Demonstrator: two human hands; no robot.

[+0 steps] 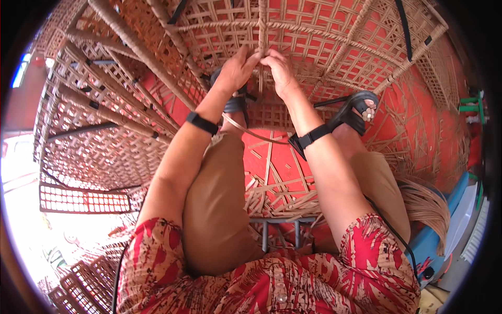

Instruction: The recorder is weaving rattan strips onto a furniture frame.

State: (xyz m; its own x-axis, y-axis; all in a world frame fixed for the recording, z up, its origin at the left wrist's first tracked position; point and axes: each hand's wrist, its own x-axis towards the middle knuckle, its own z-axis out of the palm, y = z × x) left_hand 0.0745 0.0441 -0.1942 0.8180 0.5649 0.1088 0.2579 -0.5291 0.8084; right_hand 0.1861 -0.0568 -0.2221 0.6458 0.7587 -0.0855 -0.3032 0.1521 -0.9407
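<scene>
Closely, the left hand (pixel 238 71) and right hand (pixel 280 72) meet at a tan, cord-wrapped wicker rib (pixel 262 23) — both narrowed, contents impossible to tell.

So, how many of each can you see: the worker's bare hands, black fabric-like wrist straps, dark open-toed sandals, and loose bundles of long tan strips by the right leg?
Bare hands: 2
Black wrist straps: 2
Dark open-toed sandals: 2
Bundle of long tan strips: 1
Total: 7
</scene>
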